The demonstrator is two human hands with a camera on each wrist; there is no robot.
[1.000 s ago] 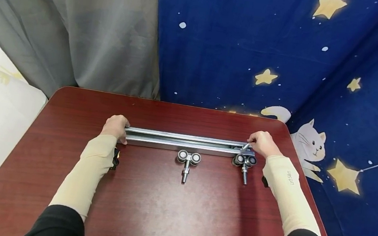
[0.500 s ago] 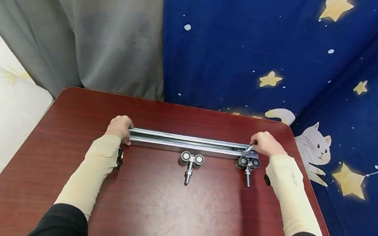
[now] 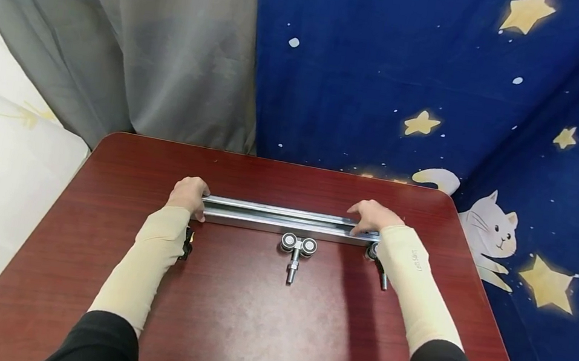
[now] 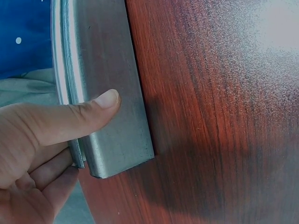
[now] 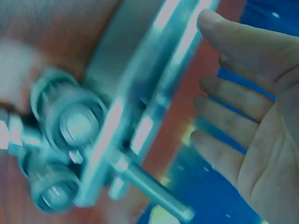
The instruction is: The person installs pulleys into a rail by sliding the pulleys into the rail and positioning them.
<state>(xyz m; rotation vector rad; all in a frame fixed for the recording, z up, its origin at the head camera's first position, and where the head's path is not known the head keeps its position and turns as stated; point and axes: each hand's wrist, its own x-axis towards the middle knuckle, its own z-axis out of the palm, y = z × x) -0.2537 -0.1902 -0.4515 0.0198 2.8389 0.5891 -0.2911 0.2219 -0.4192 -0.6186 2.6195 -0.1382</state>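
A slotted metal rail [image 3: 273,222] lies lengthwise across the table. My left hand [image 3: 189,195] grips its left end, the thumb [image 4: 100,109] pressing the near wall and the fingers behind. Over the right part of the rail, my right hand [image 3: 374,216] has its thumb and fingers spread, with nothing held. In the right wrist view a threaded bolt [image 5: 156,189] sticks up out of the rail's slot near its end. Close by sits a roller trolley [image 5: 77,123], partly hidden by my sleeve in the head view. Another roller trolley [image 3: 295,253] lies before the rail's middle.
The dark red wooden table [image 3: 247,333] has rounded far corners. Behind it hang a grey curtain [image 3: 185,57] and a blue star-patterned curtain [image 3: 345,90]. White cloth [image 3: 5,167] is at the left.
My right hand has let go of the bolt at the rail's right end and moved left along the rail, its fingers spreading. My left hand keeps its grip. The view has shifted slightly.
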